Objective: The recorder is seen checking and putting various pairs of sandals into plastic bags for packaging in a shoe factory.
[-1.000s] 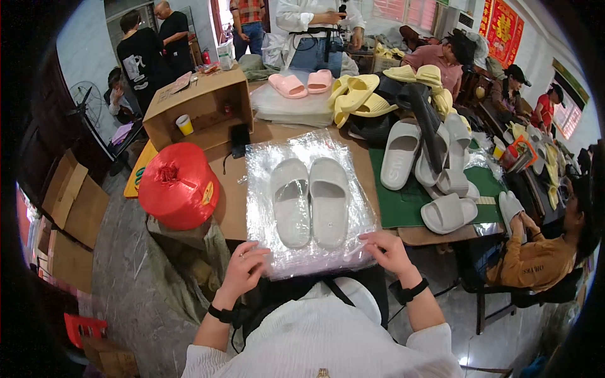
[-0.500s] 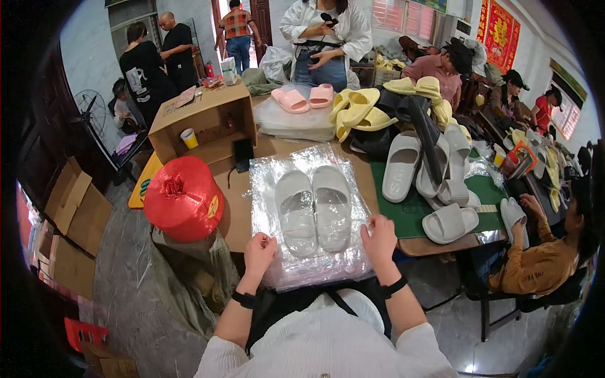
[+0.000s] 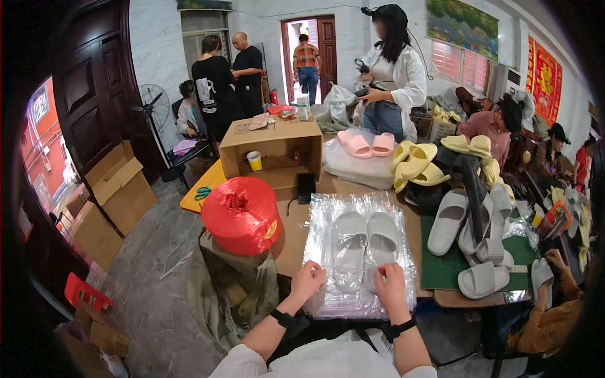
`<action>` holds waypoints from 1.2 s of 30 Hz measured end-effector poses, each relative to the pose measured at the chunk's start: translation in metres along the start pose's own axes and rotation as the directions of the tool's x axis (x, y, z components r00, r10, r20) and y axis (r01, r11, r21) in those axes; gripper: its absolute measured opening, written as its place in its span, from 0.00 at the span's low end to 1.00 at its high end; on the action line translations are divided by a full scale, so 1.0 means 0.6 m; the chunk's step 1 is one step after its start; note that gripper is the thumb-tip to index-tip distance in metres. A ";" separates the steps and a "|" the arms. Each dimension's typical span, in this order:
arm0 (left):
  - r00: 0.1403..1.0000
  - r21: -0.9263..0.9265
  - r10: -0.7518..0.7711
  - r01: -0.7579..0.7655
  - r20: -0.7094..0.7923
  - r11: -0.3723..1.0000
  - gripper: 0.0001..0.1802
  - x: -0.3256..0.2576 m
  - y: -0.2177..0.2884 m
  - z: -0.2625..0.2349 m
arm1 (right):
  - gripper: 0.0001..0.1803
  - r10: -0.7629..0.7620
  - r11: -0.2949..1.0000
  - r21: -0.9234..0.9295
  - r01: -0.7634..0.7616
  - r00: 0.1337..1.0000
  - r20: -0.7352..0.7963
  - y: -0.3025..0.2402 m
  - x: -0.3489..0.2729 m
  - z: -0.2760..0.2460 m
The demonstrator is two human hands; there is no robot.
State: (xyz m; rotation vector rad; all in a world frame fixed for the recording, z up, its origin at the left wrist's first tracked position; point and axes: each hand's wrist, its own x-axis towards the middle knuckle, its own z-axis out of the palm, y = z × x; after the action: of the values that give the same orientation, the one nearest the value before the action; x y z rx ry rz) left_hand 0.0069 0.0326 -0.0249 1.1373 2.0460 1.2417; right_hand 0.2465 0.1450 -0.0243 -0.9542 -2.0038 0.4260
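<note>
A pair of light grey slippers [image 3: 348, 243] lies side by side inside a clear plastic bag [image 3: 318, 217], on a stack of similar shiny bags at the table's front. At the bag's left edge, my left hand [image 3: 306, 283] is closed, its fingertips pinching the plastic. My right hand [image 3: 391, 286] is closed too, bunched on the plastic over the near end of the right slipper. The bag's near edge lies between my wrists. Black bands circle both wrists.
Left of the bags sits a big red roll of plastic twine [image 3: 239, 215], with an open cardboard box [image 3: 271, 135] behind it. Grey, black and yellow slippers [image 3: 449, 223] pile up on the right, beside a seated co-worker's sleeve [image 3: 545, 324]. Pink slippers [image 3: 355, 144] rest on stacked bags farther back.
The view has swung left and up, so the scene sits farther right and lower. My right hand has come inward from the bag's right edge to the right slipper; the left stays near its edge.
</note>
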 end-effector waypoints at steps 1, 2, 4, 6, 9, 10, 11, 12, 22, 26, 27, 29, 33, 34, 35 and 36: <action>0.999 0.069 -0.037 0.038 -0.006 0.997 0.24 -0.003 0.010 -0.002 | 0.08 -0.011 1.000 0.005 0.011 1.000 -0.002 -0.001 -0.002 0.000; 0.997 0.138 -0.071 0.072 -0.014 0.988 0.31 0.000 0.019 -0.005 | 0.07 -0.006 1.000 0.026 0.006 1.000 -0.013 -0.003 -0.002 -0.002; 1.000 0.234 -0.019 0.019 -0.003 0.972 0.37 0.007 0.020 -0.008 | 0.07 -0.009 0.999 0.050 0.010 0.999 -0.032 -0.004 0.000 0.001; 0.997 0.279 0.076 -0.074 0.004 0.958 0.44 0.010 0.011 -0.005 | 0.06 -0.025 0.999 0.030 0.026 0.998 -0.054 -0.003 -0.003 0.004; 0.989 0.347 0.029 -0.077 0.142 0.935 0.48 0.014 0.041 -0.012 | 0.06 -0.003 0.998 0.057 0.008 0.997 -0.077 0.000 -0.005 0.002; 0.977 0.350 -0.021 -0.055 0.211 0.935 0.47 0.012 0.064 -0.018 | 0.06 -0.003 0.998 0.056 0.007 0.997 -0.081 0.004 -0.006 0.002; 0.978 0.351 -0.020 -0.055 0.207 0.935 0.47 0.012 0.073 -0.021 | 0.06 0.009 0.998 0.061 -0.005 0.998 -0.068 0.005 -0.006 0.003; 0.972 0.316 -0.013 -0.064 0.235 0.947 0.46 0.013 0.079 -0.022 | 0.06 0.022 0.998 0.066 -0.019 0.998 -0.055 0.006 -0.006 0.004; 0.979 -0.407 -0.081 0.152 0.187 0.901 0.40 0.041 0.062 0.041 | 0.06 0.002 0.996 0.094 0.008 0.995 -0.104 0.021 -0.007 0.004; 0.903 -0.490 -0.110 0.325 0.416 0.809 0.37 0.047 0.064 0.049 | 0.06 -0.021 0.998 0.063 0.027 0.996 -0.089 0.009 -0.006 0.004; 0.896 -0.557 -0.055 0.322 0.441 0.765 0.36 0.040 0.071 0.055 | 0.06 -0.026 0.999 0.019 0.027 0.997 -0.071 0.013 -0.009 0.004; 0.886 -0.624 0.009 0.319 0.463 0.713 0.35 0.023 0.089 0.056 | 0.10 0.030 0.996 0.085 -0.025 0.997 -0.064 0.018 -0.019 0.006; 0.874 -0.628 0.006 0.344 0.485 0.698 0.31 0.002 0.076 0.049 | 0.26 -0.054 0.989 -0.144 0.018 0.966 -0.252 -0.020 -0.018 -0.019; 0.870 -0.655 0.015 0.359 0.493 0.665 0.30 0.005 0.063 0.056 | 0.37 -0.017 0.993 -0.121 -0.014 0.967 -0.254 -0.005 -0.024 -0.015; 0.869 -0.658 0.021 0.359 0.494 0.662 0.30 0.000 0.070 0.053 | 0.37 -0.021 0.992 -0.127 -0.012 0.967 -0.255 -0.011 -0.020 -0.022; 0.871 -0.703 0.087 0.327 0.483 0.632 0.29 -0.014 0.086 0.045 | 0.39 0.025 0.994 -0.090 -0.053 0.956 -0.293 -0.026 -0.021 -0.033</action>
State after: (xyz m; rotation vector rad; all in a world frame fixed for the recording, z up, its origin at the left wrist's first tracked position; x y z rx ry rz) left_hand 0.0521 0.0508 0.0077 0.7374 0.9911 1.3758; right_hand 0.2597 0.1242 -0.0103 -1.0534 -1.7520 0.1959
